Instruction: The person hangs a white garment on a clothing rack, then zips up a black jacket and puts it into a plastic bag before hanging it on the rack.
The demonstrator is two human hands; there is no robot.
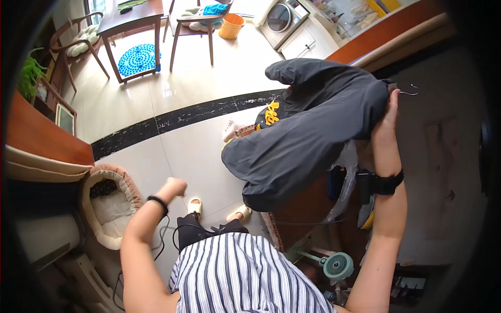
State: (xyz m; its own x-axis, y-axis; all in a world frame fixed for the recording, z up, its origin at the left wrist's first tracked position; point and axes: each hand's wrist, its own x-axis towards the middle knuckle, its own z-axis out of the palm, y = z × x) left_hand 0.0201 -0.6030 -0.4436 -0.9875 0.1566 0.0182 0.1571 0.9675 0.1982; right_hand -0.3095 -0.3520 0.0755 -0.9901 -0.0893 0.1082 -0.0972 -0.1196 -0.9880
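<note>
A dark grey jacket (334,115) with a yellow mark hangs across the right half of the view, its sleeves drooping to the left. My right hand (387,112) is raised at its collar end and closed, gripping the jacket on its hanger. Beyond the fingers pokes the thin metal hook of the hanger (409,91); the rest of it is hidden in the cloth. Low on the left, my left hand (175,187) is curled into a fist over the floor, apart from the jacket, with nothing visible in it.
A beige pet bed (112,232) lies left of my feet. Under the jacket stands a brown cabinet (297,219), with a small green fan (338,266) nearer me. Farther off are a wooden table (130,18), chairs, an orange bucket (231,26) and a washing machine (280,19).
</note>
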